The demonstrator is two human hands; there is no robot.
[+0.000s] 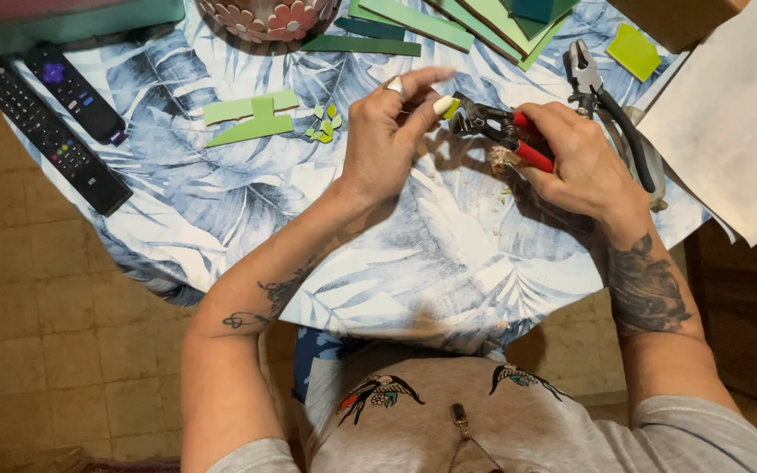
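Observation:
My left hand (389, 131) pinches a small yellow-green tile piece (447, 107) between thumb and fingers, held above the table. My right hand (576, 158) grips red-handled nippers (503, 127), whose dark jaws sit right against the tile piece. Both hands hover over a round table with a blue leaf-patterned cloth (449, 254).
Green tile strips (249, 118) and small cut chips (324, 125) lie to the left. More green strips (449, 22) and a square tile (633, 51) sit at the far edge. Black-handled pliers (611, 109) lie to the right, two remotes (54, 131) to the left, a floral bowl (269, 17) at the top, and white paper (733, 114) at the right.

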